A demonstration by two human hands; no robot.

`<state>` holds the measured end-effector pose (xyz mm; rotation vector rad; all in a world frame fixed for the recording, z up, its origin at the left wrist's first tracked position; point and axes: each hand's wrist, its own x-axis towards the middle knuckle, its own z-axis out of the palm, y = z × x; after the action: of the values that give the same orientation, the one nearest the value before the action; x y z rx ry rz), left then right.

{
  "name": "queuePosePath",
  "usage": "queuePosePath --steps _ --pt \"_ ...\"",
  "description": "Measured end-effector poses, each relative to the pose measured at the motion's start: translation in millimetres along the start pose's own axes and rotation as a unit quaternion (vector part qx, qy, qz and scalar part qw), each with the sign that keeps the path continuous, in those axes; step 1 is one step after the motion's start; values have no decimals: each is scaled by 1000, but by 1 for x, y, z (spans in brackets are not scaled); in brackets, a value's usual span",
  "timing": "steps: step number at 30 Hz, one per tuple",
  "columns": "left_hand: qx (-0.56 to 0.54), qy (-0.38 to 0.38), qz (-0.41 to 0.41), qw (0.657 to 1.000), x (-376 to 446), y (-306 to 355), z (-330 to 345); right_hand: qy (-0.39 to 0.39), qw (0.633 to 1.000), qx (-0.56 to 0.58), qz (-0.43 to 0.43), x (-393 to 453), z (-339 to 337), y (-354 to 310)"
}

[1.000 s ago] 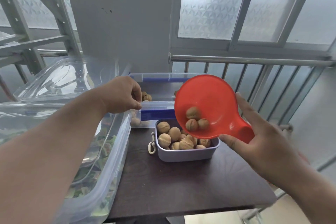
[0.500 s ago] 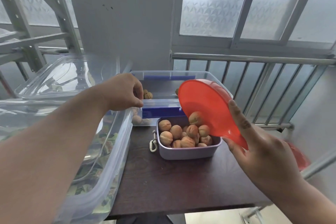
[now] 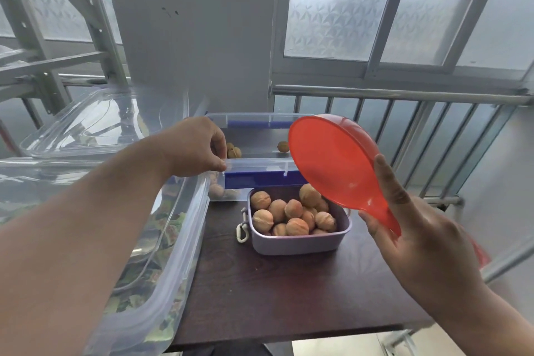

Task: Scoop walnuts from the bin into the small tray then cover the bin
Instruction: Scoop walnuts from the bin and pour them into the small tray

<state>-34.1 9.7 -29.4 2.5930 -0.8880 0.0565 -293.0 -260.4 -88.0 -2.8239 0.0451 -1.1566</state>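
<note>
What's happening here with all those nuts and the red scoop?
A person is moving walnuts from a clear plastic bin with blue clips into a small lilac tray on a dark wooden table. The right hand holds a round red plastic scoop tipped over the tray, its bowl facing away. The tray is heaped with walnuts; a few remain in the bin. The left hand pinches the bin's near rim. The bin is still uncovered.
</note>
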Motion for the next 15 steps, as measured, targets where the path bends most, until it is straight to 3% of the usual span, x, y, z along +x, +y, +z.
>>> queuePosePath --steps 7,15 --pt "3 3 -5 1000 -1 -1 0 -45 999 1 -24 -3 3 -3" --pt "10 8 -8 1000 0 0 0 9 996 76 40 32 -1 -1"
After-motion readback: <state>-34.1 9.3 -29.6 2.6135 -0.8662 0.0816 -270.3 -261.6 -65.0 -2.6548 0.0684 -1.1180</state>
